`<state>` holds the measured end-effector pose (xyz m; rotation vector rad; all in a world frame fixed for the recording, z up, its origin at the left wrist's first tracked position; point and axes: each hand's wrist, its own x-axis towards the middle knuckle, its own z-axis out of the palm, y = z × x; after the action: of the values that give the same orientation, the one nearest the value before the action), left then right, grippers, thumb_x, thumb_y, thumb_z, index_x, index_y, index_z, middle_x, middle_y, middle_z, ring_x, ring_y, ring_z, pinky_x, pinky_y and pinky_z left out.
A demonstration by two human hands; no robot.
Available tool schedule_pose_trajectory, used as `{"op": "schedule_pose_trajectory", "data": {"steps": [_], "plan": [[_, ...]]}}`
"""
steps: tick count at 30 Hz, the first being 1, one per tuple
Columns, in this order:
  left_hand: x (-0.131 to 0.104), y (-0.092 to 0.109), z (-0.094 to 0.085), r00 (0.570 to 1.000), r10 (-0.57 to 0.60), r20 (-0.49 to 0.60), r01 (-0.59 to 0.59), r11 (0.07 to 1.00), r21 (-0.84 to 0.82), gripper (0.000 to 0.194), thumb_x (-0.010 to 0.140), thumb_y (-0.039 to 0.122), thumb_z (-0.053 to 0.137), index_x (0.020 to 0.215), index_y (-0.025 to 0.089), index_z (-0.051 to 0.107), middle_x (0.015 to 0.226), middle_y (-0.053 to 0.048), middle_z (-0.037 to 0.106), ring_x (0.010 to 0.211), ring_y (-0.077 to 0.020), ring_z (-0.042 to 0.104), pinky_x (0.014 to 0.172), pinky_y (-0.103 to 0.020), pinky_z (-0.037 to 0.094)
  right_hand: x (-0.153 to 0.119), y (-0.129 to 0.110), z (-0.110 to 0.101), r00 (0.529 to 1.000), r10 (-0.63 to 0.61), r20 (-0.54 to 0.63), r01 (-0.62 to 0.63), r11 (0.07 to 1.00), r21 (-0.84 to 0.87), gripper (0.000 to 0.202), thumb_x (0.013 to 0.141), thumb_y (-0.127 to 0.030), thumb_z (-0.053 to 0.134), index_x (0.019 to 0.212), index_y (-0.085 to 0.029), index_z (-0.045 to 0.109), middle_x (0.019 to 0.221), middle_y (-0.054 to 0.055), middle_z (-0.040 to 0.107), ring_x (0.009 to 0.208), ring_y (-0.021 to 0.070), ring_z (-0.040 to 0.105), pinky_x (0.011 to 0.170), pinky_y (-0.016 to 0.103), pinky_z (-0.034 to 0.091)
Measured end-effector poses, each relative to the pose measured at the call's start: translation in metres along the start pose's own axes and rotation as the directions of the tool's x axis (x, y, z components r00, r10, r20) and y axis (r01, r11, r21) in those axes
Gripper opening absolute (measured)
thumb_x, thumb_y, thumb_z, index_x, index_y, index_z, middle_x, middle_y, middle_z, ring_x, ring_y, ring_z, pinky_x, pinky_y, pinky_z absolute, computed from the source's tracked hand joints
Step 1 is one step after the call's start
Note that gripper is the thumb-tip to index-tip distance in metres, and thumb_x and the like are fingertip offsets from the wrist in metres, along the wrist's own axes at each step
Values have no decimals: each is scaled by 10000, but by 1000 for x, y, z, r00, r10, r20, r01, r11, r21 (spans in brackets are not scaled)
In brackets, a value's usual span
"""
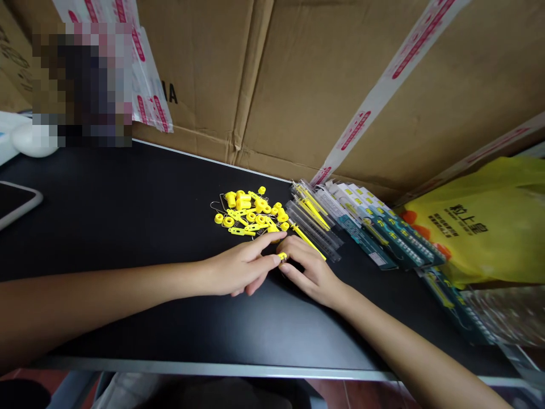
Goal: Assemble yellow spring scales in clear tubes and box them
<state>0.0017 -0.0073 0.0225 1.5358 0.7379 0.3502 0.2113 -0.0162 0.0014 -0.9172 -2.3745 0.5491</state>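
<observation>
Between the fingertips of both hands sits a small yellow plastic piece [282, 257], with a bit of metal showing just below it. My left hand [247, 266] has its thumb tip on this piece, and its index finger reaches past toward the pile. My right hand [310, 271] curls around the other side of the piece with thumb and fingers. Right beyond the hands lies a loose pile of yellow plastic rings and caps [243, 201], flat yellow tabs [240, 231] and bent metal wire hooks [215, 205].
Clear plastic tubes [313, 227] with yellow sticks lie right of the pile. Beside them are rows of green-and-white packages [383, 227] and a yellow bag [481, 221]. A large cardboard box [298, 85] stands behind the black table [128, 216]. A phone-like device [17, 201] is at left.
</observation>
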Motion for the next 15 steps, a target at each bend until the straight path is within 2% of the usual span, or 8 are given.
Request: {"op": "schedule_pose_trajectory", "data": {"steps": [6, 8, 10, 13, 15], "plan": [[4, -1, 0, 998, 15, 61, -13, 999, -32, 635, 972, 446, 319, 1510, 187, 104, 477, 85, 496, 297, -72, 379, 317, -141, 307, 2, -4, 0, 998, 49, -35, -44, 989, 141, 171, 939, -333, 485, 862, -191, 541, 825, 49, 571, 804, 173, 517, 762, 325, 435], [7, -1, -2, 995, -16, 102, 26, 995, -96, 674, 960, 504, 315, 1510, 199, 73, 516, 63, 547, 298, -78, 418, 322, -148, 313, 3, -9, 0, 995, 93, -30, -84, 973, 214, 218, 951, -325, 460, 801, -187, 539, 783, 37, 562, 775, 160, 515, 754, 312, 435], [10, -1, -7, 987, -41, 154, 76, 970, -231, 704, 938, 580, 288, 1505, 222, 76, 607, 15, 626, 335, -103, 505, 350, -172, 356, 4, -14, 0, 982, 185, -34, -165, 934, 317, 277, 952, -353, 458, 745, -183, 529, 747, 25, 553, 728, 143, 513, 720, 292, 439], [13, 0, -16, 980, -26, 196, 120, 867, -484, 745, 897, 658, 264, 1492, 224, 150, 864, -99, 710, 564, -187, 676, 508, -262, 493, 5, -15, -2, 924, 382, -31, -304, 781, 546, 324, 906, -439, 519, 714, -179, 527, 685, 3, 546, 621, 116, 508, 595, 248, 438], [13, 0, -20, 987, -19, 162, 114, 788, -605, 736, 888, 657, 299, 1478, 227, 207, 1034, -137, 698, 736, -225, 711, 663, -325, 530, 6, -13, -3, 848, 531, 6, -377, 593, 712, 322, 873, -450, 556, 703, -180, 510, 636, -14, 541, 530, 94, 491, 474, 206, 400]]}}
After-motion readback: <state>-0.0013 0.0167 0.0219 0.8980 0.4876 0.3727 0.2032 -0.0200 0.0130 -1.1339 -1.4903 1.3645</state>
